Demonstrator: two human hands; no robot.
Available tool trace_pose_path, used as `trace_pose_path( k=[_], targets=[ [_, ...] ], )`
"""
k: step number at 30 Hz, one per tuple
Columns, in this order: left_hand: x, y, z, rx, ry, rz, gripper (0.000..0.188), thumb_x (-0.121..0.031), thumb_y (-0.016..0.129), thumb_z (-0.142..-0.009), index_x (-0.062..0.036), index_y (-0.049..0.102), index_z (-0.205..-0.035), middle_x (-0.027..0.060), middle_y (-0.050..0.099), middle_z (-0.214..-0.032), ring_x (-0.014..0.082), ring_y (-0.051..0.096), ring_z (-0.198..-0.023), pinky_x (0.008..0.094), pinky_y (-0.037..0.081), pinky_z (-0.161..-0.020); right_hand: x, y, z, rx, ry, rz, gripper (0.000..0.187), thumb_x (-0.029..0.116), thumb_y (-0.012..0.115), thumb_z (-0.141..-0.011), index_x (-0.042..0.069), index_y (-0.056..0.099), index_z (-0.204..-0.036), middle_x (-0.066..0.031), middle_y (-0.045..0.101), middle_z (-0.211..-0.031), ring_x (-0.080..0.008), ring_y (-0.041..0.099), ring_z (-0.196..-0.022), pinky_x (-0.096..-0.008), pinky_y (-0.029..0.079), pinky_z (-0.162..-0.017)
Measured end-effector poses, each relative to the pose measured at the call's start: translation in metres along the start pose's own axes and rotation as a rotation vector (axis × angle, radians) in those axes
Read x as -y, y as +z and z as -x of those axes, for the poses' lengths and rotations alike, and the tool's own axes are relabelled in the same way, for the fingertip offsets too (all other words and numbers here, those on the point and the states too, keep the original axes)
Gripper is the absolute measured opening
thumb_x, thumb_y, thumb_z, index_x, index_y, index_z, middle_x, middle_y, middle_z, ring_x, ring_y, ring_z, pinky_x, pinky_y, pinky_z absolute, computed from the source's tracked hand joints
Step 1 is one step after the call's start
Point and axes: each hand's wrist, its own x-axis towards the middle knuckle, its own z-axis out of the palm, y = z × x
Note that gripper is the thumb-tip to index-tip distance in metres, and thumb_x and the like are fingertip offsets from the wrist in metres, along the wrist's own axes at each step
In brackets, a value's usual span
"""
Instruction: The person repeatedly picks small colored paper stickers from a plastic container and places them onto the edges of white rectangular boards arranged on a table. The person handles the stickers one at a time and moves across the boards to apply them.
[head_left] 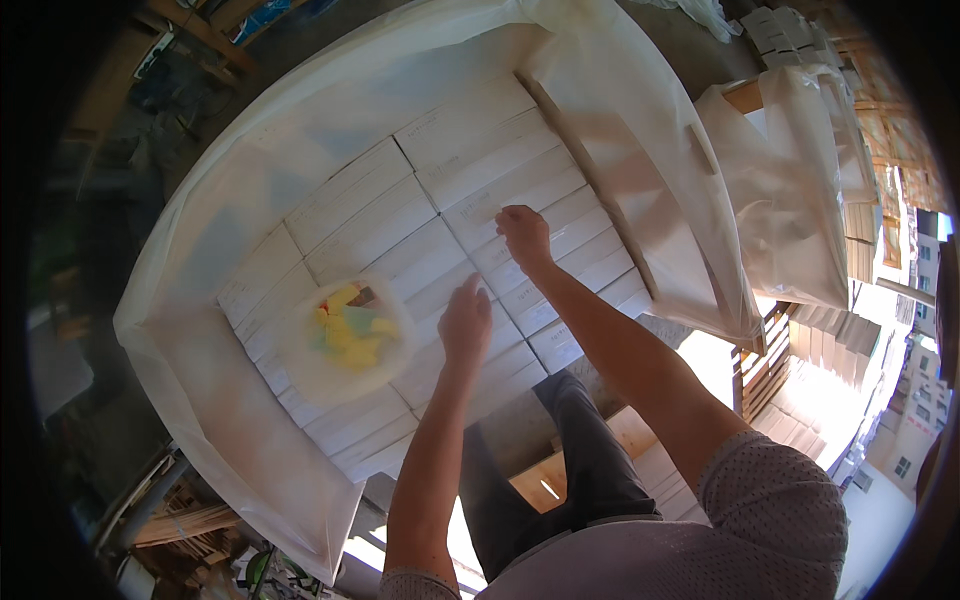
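Observation:
White oblong boxes lie side by side in rows, forming a flat top beneath both hands. My left hand is low over the middle boxes, its fingers loosely stretched forward, and nothing shows in it. Farther forward and to the right, my right hand is just over or on another box, fingers curled in a pinch. Whatever those fingers hold, if anything, is too small to make out. Left of my left hand, a cloudy plastic bag with yellow, green and red pieces inside rests on the boxes.
Translucent plastic sheeting rises around the stack's far and side edges. A second wrapped stack stands to the right. Wooden slats and more stacked boxes are beyond my right arm. My legs are against the stack's near edge.

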Motion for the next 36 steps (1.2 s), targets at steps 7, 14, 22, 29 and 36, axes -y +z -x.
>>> trace_pose_path(
  k=[7, 14, 22, 29, 36],
  targets=[
    [0.024, 0.063, -0.108, 0.014, -0.076, -0.198, 0.045, -0.023, 0.048, -0.098, -0.0199, 0.042, -0.143, 0.0112, 0.067, -0.102, 0.0316, 0.068, -0.08, 0.0442, 0.055, -0.067, -0.031, 0.044, -0.078, 0.004, -0.14, 0.069, 0.03, 0.021, 0.064, -0.086, -0.001, 0.069, -0.106, -0.0093, 0.071, -0.082, -0.0146, 0.063, -0.069, -0.0287, 0.052, -0.062],
    [0.052, 0.084, -0.156, -0.051, -0.147, -0.33, 0.05, -0.025, 0.05, -0.097, -0.0202, 0.039, -0.145, 0.0108, 0.069, -0.096, 0.0287, 0.07, -0.075, 0.042, 0.055, -0.061, -0.048, 0.064, -0.1, 0.033, -0.03, -0.03, 0.034, 0.022, 0.063, -0.08, -0.001, 0.07, -0.104, -0.0191, 0.072, -0.097, -0.0324, 0.069, -0.094, -0.0393, 0.053, -0.086],
    [0.075, 0.097, -0.17, -0.066, -0.169, -0.426, 0.054, -0.027, 0.051, -0.096, -0.0184, 0.037, -0.147, 0.0105, 0.069, -0.09, 0.0283, 0.07, -0.07, 0.0422, 0.056, -0.057, -0.046, 0.068, -0.104, -0.019, -0.074, 0.162, 0.032, 0.026, 0.066, -0.082, 0.001, 0.07, -0.101, -0.0146, 0.072, -0.088, -0.0242, 0.069, -0.073, -0.0363, 0.054, -0.07],
    [0.059, 0.087, -0.174, 0.07, -0.303, -0.38, 0.062, -0.025, 0.05, -0.096, -0.0169, 0.026, -0.152, 0.0158, 0.071, -0.096, 0.0348, 0.07, -0.08, 0.0462, 0.055, -0.069, -0.026, 0.072, -0.113, -0.049, -0.048, 0.669, 0.035, 0.038, 0.063, -0.086, 0.005, 0.064, -0.099, -0.013, 0.072, -0.095, -0.0308, 0.068, -0.095, -0.0434, 0.051, -0.084],
    [0.063, 0.083, -0.179, 0.136, -0.312, -0.295, 0.064, -0.026, 0.049, -0.095, -0.0157, 0.024, -0.153, 0.0179, 0.071, -0.096, 0.0329, 0.071, -0.081, 0.0439, 0.055, -0.069, -0.032, 0.053, -0.121, -0.068, 0.023, 0.752, 0.035, 0.037, 0.059, -0.088, 0.006, 0.061, -0.104, -0.0129, 0.072, -0.099, -0.0322, 0.068, -0.096, -0.0441, 0.051, -0.083]
  ],
)
